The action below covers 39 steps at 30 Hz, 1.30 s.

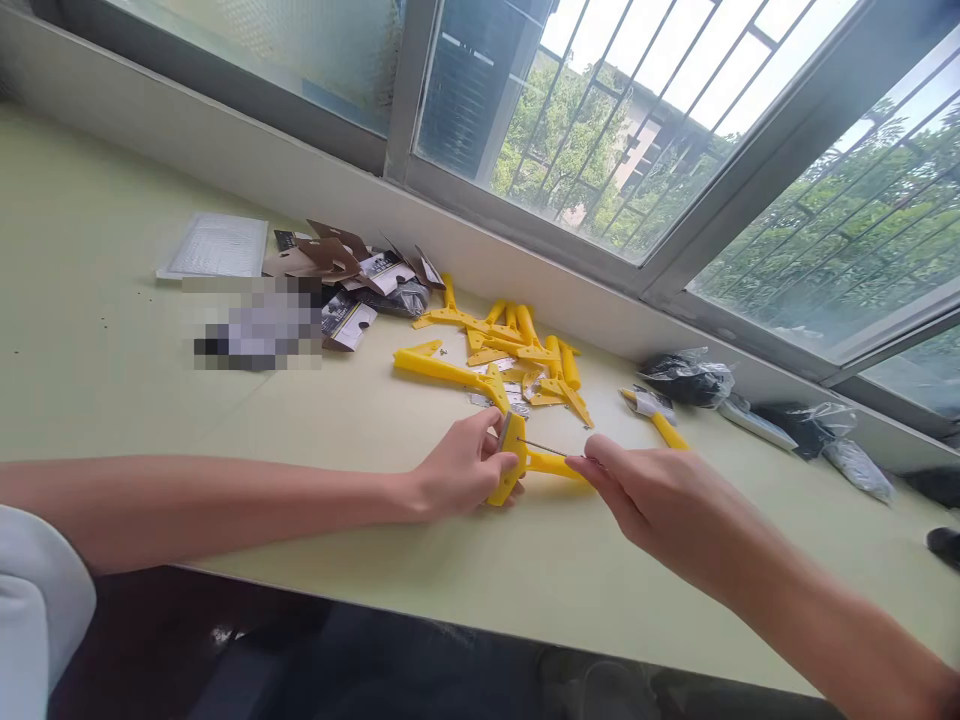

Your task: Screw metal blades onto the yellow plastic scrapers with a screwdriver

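Observation:
My left hand (472, 460) grips the wide head of a yellow scraper (508, 485), with the thumb across its face and the fingers behind it. The scraper's handle points right, toward my right hand. My right hand (637, 480) is closed round a screwdriver (549, 448); its grip is hidden in the fingers. The thin metal shaft reaches left to a hole in the scraper head. Just beyond my hands lies a pile of yellow scraper parts (525, 350), with handles, plates and small metal pieces mixed together. One long yellow handle (442, 368) lies nearest my left hand.
Another yellow scraper (656, 418) rests right of the pile. Cardboard packaging (349, 318) and a white flat pack (217, 245) lie at the back left. Black items in clear plastic bags (690, 378) line the window sill at right. The table's front edge runs close below my forearms.

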Tool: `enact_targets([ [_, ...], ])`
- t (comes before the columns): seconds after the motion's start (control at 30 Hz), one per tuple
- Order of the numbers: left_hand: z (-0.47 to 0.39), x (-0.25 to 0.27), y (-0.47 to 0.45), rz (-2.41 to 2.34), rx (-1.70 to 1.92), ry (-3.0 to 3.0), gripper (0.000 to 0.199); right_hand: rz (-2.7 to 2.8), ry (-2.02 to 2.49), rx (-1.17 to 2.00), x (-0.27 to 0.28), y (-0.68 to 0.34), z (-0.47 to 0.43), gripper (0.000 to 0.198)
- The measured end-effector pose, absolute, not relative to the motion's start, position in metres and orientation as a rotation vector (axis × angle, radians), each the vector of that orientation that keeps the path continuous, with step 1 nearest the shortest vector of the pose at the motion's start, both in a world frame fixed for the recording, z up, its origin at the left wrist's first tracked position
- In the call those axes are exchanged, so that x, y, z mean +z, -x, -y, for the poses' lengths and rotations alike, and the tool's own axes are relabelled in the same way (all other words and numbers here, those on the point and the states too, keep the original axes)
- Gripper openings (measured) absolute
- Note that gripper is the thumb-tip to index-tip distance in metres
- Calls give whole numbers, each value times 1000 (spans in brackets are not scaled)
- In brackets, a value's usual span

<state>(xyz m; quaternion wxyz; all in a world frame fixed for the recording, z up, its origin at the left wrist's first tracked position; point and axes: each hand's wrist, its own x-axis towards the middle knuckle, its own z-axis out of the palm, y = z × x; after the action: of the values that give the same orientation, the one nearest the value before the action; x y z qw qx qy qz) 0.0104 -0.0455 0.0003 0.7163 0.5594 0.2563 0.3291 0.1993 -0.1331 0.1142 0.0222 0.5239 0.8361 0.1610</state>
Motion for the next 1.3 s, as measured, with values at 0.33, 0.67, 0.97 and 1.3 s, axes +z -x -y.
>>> enact_targets([
  [0.33, 49, -1, -4, -579, 854, -1482, 12, -2374, -2544, -439, 101, -177, 144, 45],
  [0.67, 45, -1, -1, -553, 941, -1545, 16, -1492, -3020, -1884, 93, -172, 149, 47],
  [0.97, 56, 12, -16, -658, 729, -1089, 34, -2010, -2886, -1378, 116, -188, 162, 48],
  [1.3, 45, 17, -11, -731, 631, -1051, 32, -2884, -2534, -833, 187, -241, 63, 41],
])
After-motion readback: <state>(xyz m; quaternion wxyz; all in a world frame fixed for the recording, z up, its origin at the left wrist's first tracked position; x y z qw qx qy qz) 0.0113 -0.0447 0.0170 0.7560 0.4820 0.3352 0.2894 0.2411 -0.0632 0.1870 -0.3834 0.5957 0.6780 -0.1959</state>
